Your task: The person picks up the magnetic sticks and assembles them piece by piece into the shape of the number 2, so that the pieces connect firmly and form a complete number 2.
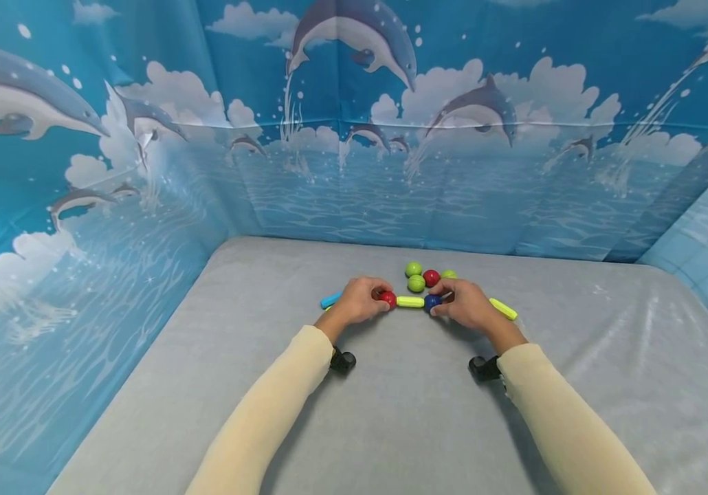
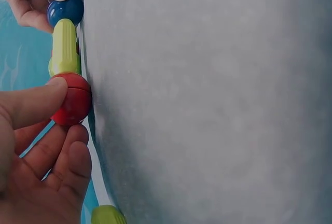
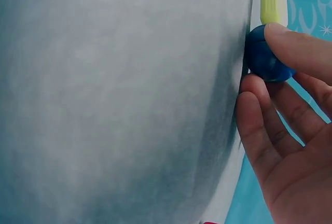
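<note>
My left hand [image 1: 360, 300] pinches a red ball [image 1: 388, 299] between thumb and fingers. A blue ball [image 1: 432, 302] sits between the thumb and fingertips of my right hand [image 1: 467, 303]. Between the two balls runs a short yellow-green ribbed rod [image 1: 410, 302], its ends meeting red on the left and blue on the right. The left wrist view shows this row lengthwise, with the red ball [image 2: 72, 99] close and the blue ball [image 2: 65, 10] farther off. In the right wrist view the thumb lies over the blue ball [image 3: 267, 55].
Just behind the rod are green balls [image 1: 416, 283] and another red ball [image 1: 431, 278]. A blue rod [image 1: 330, 300] lies beside my left hand, a yellow rod [image 1: 503, 309] beyond my right. The grey padded surface [image 1: 416, 412] meets a dolphin-print curtain [image 1: 341, 185] behind.
</note>
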`<state>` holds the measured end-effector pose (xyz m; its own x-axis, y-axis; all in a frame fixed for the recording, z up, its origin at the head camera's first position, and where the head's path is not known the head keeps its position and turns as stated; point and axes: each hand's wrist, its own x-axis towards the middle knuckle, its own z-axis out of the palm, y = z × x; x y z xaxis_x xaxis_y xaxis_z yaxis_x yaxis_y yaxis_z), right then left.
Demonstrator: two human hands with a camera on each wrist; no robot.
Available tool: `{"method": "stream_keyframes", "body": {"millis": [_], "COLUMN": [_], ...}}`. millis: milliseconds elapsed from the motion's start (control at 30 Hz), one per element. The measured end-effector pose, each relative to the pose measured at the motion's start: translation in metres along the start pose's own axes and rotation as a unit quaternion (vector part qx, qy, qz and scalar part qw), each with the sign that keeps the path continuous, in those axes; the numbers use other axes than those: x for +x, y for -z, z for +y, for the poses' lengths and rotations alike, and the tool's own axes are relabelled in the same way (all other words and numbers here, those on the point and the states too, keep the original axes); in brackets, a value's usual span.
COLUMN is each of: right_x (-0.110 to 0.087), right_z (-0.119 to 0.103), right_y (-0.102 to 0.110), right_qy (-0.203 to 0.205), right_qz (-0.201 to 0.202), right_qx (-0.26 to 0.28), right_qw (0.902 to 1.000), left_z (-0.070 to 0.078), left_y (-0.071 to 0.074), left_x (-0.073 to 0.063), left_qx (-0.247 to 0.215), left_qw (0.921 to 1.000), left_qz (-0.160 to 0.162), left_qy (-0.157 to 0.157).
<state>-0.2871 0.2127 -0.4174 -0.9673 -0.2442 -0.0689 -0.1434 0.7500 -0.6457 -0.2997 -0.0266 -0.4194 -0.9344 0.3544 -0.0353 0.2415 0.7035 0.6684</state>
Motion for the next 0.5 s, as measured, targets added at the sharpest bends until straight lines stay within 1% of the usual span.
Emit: {"method": "stream_keyframes", "body": {"millis": [133,300,500], "right_x": [0.0,-0.0004,-0.0034], "right_z": [0.0,0.0006,0.0006], "right_y": [-0.0003,-0.0006,0.0005], "right_qy": [-0.008,-0.011,-0.001], "right_qz": [-0.005,-0.005,-0.014], "right_qx": [-0.001,0.004,0.007], "right_qw": [1.0,0.9999,0.9999], "left_z": [-0.0005,-0.0006,-0.0009], "left_y": [-0.0006,-0.0008,-0.0004], "left_x": [0.0004,0.0,-0.0014], "left_qx": [0.003,0.007,0.009], "left_qw": [1.0,1.0,0.9999], "left_qz": [-0.002,0.0,-0.004], "left_qy": [0.002,-0.005,-0.011]}}
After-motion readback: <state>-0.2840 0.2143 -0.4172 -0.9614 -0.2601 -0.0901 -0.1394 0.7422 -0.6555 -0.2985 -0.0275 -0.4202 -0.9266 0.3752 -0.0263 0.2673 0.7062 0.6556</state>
